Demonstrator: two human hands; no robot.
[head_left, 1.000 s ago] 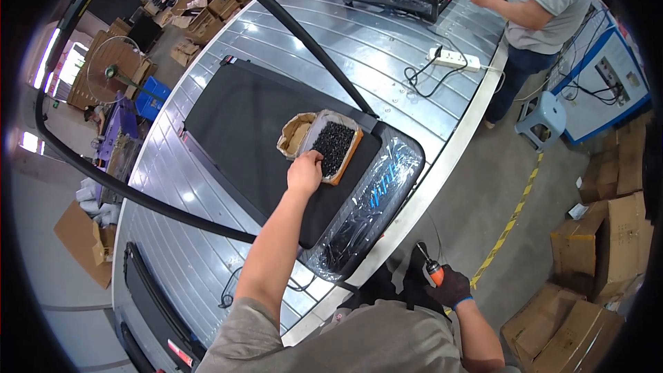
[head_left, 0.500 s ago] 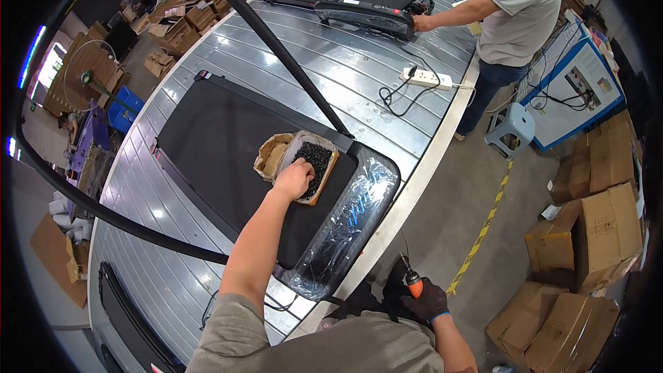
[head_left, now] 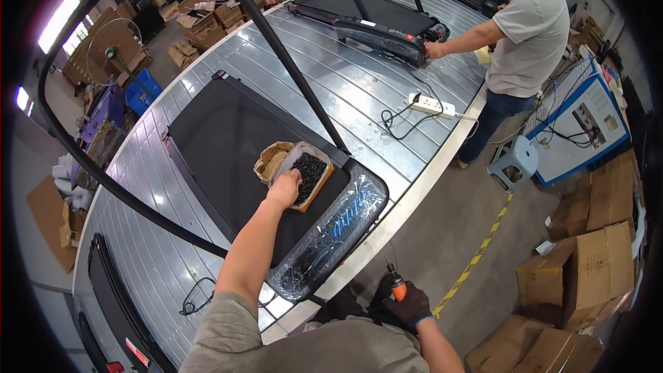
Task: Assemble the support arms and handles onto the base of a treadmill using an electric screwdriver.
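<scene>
A long conveyor of ribbed silver metal slats (head_left: pixel 207 283) runs from seven o'clock up to one o'clock, its near edge a pale rail with bare grey concrete floor (head_left: pixel 442 235) open beside it as far as a yellow-and-black striped floor line (head_left: pixel 476 259). On the slats lies a flat black treadmill deck (head_left: pixel 228 145), its front end wrapped in clear plastic film (head_left: pixel 338 224) that reaches almost to the conveyor's rail at five o'clock; slat shows all round the deck's other edges. A black tubular handrail (head_left: pixel 276 45) crosses above it, rising toward twelve o'clock. Another person in a pale grey shirt (head_left: pixel 528 27) stands at two o'clock, a hand on a second treadmill (head_left: pixel 380 24), with a blue-and-white cabinet on wheels (head_left: pixel 580 124) behind and brown cardboard cartons (head_left: pixel 587 262) stacked at four o'clock. On the deck near the film sits an open brown cardboard box of small black screws (head_left: pixel 311 169), just beside a crumpled brown paper packet (head_left: pixel 271 160). The bare left hand (head_left: pixel 284 188) rests at the box's near edge, fingers curled down into the screws; whether they pinch any I cannot tell. The black-gloved right hand (head_left: pixel 409 305), low at six o'clock off the conveyor's edge, is wrapped around an orange-handled screwdriver (head_left: pixel 395 283).
</scene>
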